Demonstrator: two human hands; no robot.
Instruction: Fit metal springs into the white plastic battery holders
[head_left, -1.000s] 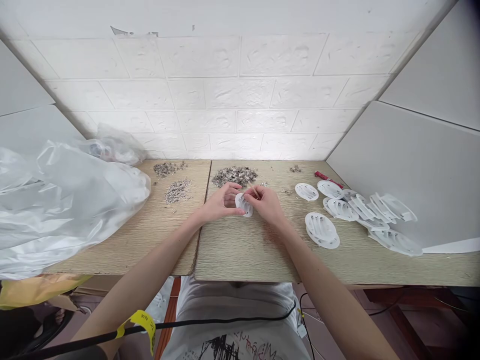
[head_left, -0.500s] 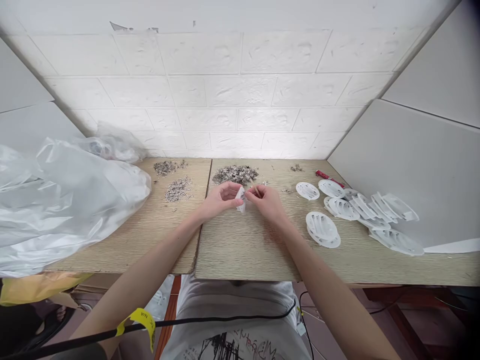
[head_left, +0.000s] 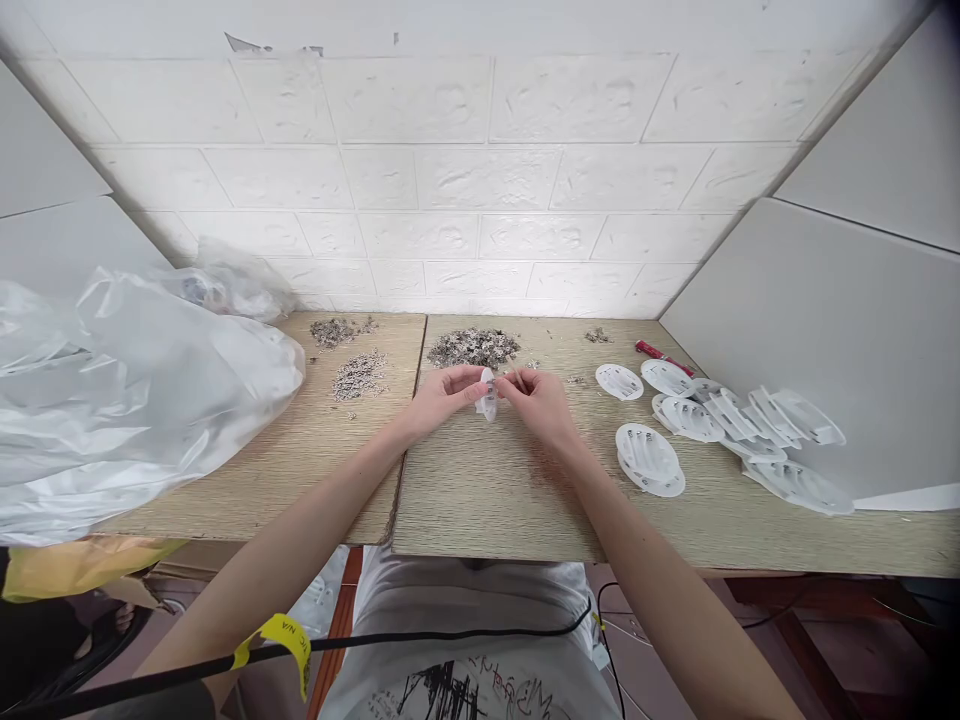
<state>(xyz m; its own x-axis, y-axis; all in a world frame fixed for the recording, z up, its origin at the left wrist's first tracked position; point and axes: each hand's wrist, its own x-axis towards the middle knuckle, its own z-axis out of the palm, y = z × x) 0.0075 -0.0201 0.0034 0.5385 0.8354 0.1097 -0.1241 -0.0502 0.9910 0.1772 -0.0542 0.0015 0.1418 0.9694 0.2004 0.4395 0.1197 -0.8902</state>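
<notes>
My left hand [head_left: 450, 395] is closed on a white plastic disc [head_left: 490, 400], which stands on edge above the table. Small metal bits show on the disc's right-hand face. The fingertips of my right hand [head_left: 536, 400] are pinched together against that face. What they pinch is too small and hidden to make out. Just beyond my hands lies a heap of small metal pieces [head_left: 474, 347]. To the right, two overlapping white discs [head_left: 646, 452] lie flat with metal bits in their slots, and a single disc [head_left: 619, 381] lies behind them.
Several more discs [head_left: 757, 425] are piled at the right by a grey panel [head_left: 840, 340]. A red pen-like object [head_left: 664, 357] lies behind them. Smaller metal piles [head_left: 360, 375] sit at left, beside a large plastic bag [head_left: 165, 390]. A black cable [head_left: 420, 638] crosses my lap.
The disc in my left hand has turned slightly, so more of its right-hand face shows. My right fingertips stay close against it. The view has shifted a little.
</notes>
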